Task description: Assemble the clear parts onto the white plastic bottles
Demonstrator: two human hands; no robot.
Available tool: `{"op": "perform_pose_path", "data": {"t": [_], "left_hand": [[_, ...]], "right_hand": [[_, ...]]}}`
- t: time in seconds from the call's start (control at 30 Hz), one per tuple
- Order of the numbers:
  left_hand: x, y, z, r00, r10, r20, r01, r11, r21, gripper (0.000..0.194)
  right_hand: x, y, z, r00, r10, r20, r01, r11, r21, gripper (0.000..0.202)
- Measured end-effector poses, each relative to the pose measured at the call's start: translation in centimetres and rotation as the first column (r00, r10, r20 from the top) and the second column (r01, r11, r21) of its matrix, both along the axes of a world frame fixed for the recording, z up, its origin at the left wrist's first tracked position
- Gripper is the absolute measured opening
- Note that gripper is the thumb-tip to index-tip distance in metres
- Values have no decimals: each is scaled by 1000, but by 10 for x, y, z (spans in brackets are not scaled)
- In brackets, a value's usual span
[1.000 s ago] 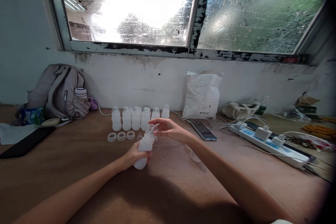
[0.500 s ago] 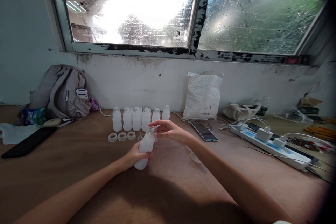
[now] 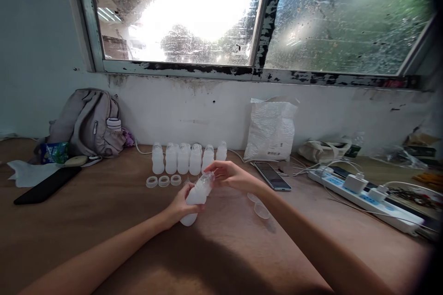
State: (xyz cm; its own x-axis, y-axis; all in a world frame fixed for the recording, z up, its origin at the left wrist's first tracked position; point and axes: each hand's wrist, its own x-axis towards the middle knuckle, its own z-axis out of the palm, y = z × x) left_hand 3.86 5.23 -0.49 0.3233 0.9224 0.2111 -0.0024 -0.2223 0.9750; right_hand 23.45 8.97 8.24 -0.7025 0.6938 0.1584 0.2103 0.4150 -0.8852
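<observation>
Holding a frosted bottle (image 3: 196,197) tilted rightward at lower centre of the frame, with left hand (image 3: 182,204) wrapped round its body and right hand (image 3: 232,177) curled narrowly at its clear top (image 3: 208,177); cannot tell whether pinching or only touching there. Could twist or slip loose if gripped too lightly on smooth-looking sides. Beyond, right of centre, showing clear discs (image 3: 262,210) on the brown table (image 3: 86,212); left of centre, pale rings (image 3: 164,185). Farther back, lining up upright bottles (image 3: 183,162); could topple if bumped by an overreaching right hand. Farthest, spanning the top, a window (image 3: 339,18).
</observation>
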Motion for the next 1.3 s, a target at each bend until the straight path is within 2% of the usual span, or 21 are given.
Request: {"op": "perform_pose_path", "data": {"t": [0.13, 0.27, 0.33, 0.47, 0.53, 0.6, 0.7, 0.8, 0.97, 1.17, 1.3], "left_hand": [[-12, -6, 10, 991, 135, 12, -136, 985, 103, 34], [-20, -18, 13, 984, 179, 6, -179, 982, 57, 23], [-17, -27, 12, 983, 183, -8, -183, 983, -5, 23], [-4, -46, 11, 988, 152, 19, -150, 985, -86, 23], [3, -56, 11, 988, 155, 26, -152, 984, -96, 22], [8, -66, 10, 978, 209, 18, -208, 977, -53, 20], [9, -79, 5, 937, 349, 11, -347, 930, 122, 14], [7, -88, 0, 910, 413, 41, -408, 872, 270, 7], [8, -95, -6, 931, 354, 91, -362, 863, 353, 5], [10, -102, -13, 937, 319, 140, -348, 870, 348, 8], [9, -99, -3, 944, 307, 119, -328, 856, 398, 7]], "right_hand": [[23, -13, -15, 993, -112, 36, 112, 994, 0, 35], [40, -31, -43, 987, -155, 40, 160, 977, -142, 32], [39, -41, -54, 983, -181, -22, 172, 961, -216, 34], [19, -59, -65, 931, -334, -144, 273, 904, -329, 40], [6, -70, -67, 905, -377, -198, 274, 872, -406, 43], [-7, -80, -67, 880, -391, -269, 250, 864, -438, 42], [-18, -94, -65, 849, -386, -360, 236, 888, -394, 36], [-20, -103, -57, 842, -349, -411, 231, 923, -309, 32], [-16, -111, -45, 874, -253, -414, 180, 961, -209, 29], [-14, -117, -47, 900, -172, -401, 113, 979, -167, 27], [-11, -112, -45, 908, -165, -386, 111, 981, -157, 26]]}}
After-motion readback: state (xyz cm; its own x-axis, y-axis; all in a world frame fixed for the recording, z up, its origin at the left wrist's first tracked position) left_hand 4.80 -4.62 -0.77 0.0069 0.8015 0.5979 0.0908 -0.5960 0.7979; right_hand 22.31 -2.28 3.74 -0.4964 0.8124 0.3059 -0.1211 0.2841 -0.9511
